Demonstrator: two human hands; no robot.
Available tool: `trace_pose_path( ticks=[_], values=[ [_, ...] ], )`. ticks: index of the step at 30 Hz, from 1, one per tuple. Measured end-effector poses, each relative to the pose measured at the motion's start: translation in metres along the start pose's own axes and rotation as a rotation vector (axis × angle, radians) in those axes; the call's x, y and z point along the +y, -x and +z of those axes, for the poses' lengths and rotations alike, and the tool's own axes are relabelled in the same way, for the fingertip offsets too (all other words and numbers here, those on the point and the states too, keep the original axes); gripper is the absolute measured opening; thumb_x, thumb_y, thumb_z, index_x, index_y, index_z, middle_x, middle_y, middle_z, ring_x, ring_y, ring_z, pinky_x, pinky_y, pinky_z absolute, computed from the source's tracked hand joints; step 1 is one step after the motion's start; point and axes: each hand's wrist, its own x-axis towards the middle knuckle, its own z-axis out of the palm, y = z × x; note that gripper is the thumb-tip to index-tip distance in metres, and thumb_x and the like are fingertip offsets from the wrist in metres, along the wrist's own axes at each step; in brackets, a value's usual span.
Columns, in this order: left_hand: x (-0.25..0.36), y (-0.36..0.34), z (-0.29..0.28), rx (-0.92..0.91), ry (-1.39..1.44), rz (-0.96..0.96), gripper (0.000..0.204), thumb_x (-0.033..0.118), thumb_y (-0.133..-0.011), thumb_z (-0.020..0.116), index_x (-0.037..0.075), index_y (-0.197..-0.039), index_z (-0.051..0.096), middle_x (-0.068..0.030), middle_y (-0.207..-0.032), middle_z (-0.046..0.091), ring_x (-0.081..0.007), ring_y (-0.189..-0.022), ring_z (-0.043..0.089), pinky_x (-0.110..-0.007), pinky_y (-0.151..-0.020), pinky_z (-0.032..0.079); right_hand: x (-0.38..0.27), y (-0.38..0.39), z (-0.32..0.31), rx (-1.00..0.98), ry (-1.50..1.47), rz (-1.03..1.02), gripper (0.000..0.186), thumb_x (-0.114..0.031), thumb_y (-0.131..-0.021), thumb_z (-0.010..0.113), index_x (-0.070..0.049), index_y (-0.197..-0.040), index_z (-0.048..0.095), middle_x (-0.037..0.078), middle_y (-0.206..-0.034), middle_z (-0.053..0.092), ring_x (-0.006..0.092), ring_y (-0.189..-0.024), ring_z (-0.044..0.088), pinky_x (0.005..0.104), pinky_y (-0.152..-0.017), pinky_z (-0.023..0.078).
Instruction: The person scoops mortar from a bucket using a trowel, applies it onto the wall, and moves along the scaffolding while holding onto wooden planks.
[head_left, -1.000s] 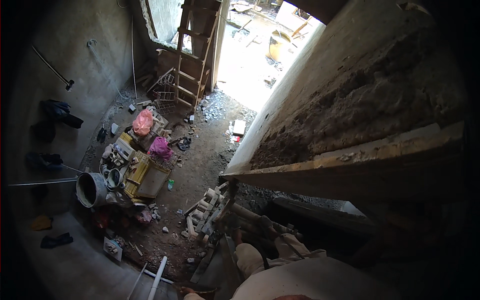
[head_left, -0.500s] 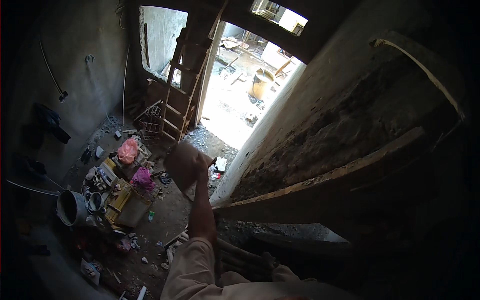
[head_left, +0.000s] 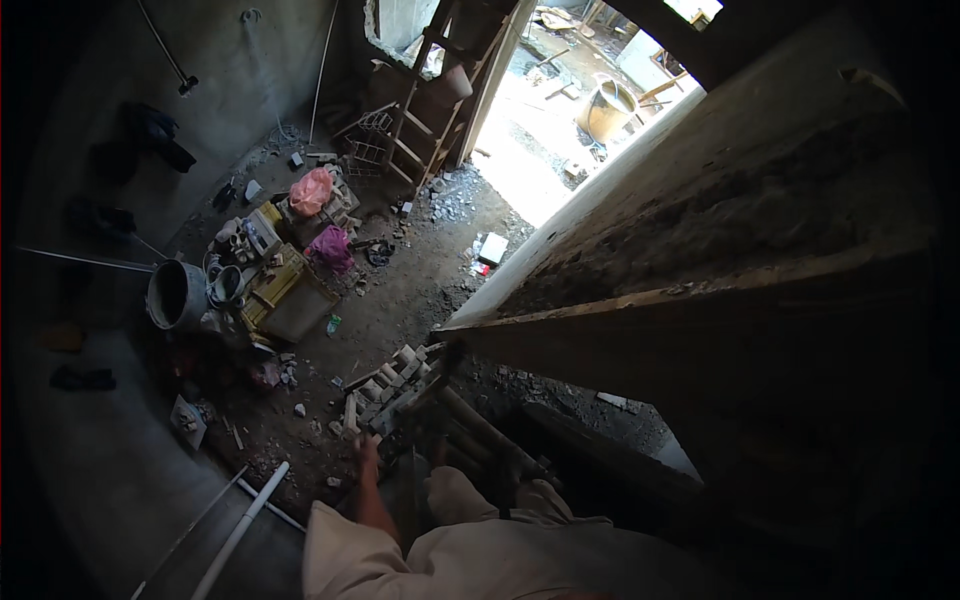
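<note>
My left hand [head_left: 368, 446] is lowered at the end of a bare forearm, beside a heap of broken brick and wood pieces [head_left: 385, 385]. Its fingers look apart, with nothing visible in them, though the hand is small and dim. Against the ladder [head_left: 408, 140] near the doorway shows a brown, flat-sided piece [head_left: 452, 84]; whether it touches the ladder I cannot tell. My right hand cannot be made out; the area beside my beige clothing [head_left: 460, 555] is dark.
Rounded poles [head_left: 475, 425] lie just ahead of me. To the left are a bucket [head_left: 175, 295], a yellow crate [head_left: 275, 290], a pink bag [head_left: 311, 190] and a purple bag [head_left: 330, 248]. White pipe [head_left: 245, 525] lies lower left. A plastered wall [head_left: 620, 210] rises on the right.
My left arm was stretched forward, its hand gripping a flat brown piece. The hand is now lowered without it, and a similar brown piece appears by the ladder. The view has shifted.
</note>
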Motion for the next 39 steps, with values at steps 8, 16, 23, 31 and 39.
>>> trace_pose_path(
  ticks=[8, 16, 23, 31, 39],
  values=[
    [-0.232, 0.241, -0.152, 0.026, 0.478, -0.841, 0.073, 0.061, -0.087, 0.043, 0.018, -0.142, 0.022, -0.0169, -0.135, 0.042, -0.0425, -0.117, 0.047, -0.064, -0.091, 0.036, -0.007, 0.001, -0.005, 0.108, -0.255, 0.238, 0.057, -0.041, -0.089, 0.054, -0.003, -0.127, 0.034, 0.009, -0.091, 0.060, 0.0234, -0.081, 0.059, 0.0404, -0.096, 0.038],
    [0.078, 0.190, -0.012, -0.412, 0.449, -0.137, 0.065, 0.051, -0.086, 0.055, 0.020, -0.139, 0.032, -0.0095, -0.126, 0.050, -0.0268, -0.108, 0.053, -0.051, -0.081, 0.046, 0.022, 0.025, -0.012, 0.052, -0.185, 0.171, 0.040, -0.020, -0.094, 0.052, 0.010, -0.119, 0.043, 0.016, -0.091, 0.064, 0.0163, -0.071, 0.062, 0.0223, -0.054, 0.052],
    [-0.045, 0.180, 0.014, -0.634, -0.361, 0.190, 0.072, 0.032, -0.081, 0.068, 0.004, -0.138, 0.034, -0.0099, -0.111, 0.057, -0.0177, -0.098, 0.055, -0.032, -0.088, 0.044, -0.003, 0.002, -0.013, 0.022, -0.257, 0.314, 0.047, -0.019, -0.091, 0.060, 0.008, -0.124, 0.040, 0.016, -0.097, 0.064, 0.0185, -0.080, 0.062, 0.0251, -0.058, 0.055],
    [-0.080, 0.181, -0.034, -0.680, 0.115, -0.255, 0.073, 0.026, -0.083, 0.061, 0.006, -0.144, 0.024, -0.0166, -0.131, 0.049, -0.0262, -0.115, 0.051, -0.037, -0.095, 0.041, -0.003, 0.000, -0.017, -0.071, -0.224, 0.184, 0.050, -0.015, -0.089, 0.062, 0.007, -0.127, 0.037, 0.016, -0.096, 0.064, 0.0183, -0.079, 0.061, 0.0247, -0.060, 0.053],
    [-0.121, 0.158, -0.035, -0.761, 0.166, -0.304, 0.076, 0.039, -0.086, 0.056, 0.009, -0.146, 0.021, -0.0162, -0.135, 0.046, -0.0283, -0.118, 0.049, -0.038, -0.099, 0.037, -0.004, 0.011, -0.031, -0.188, -0.343, 0.277, 0.048, -0.012, -0.088, 0.065, 0.003, -0.126, 0.040, 0.016, -0.100, 0.062, 0.0186, -0.089, 0.059, 0.0292, -0.077, 0.052]
  ],
)
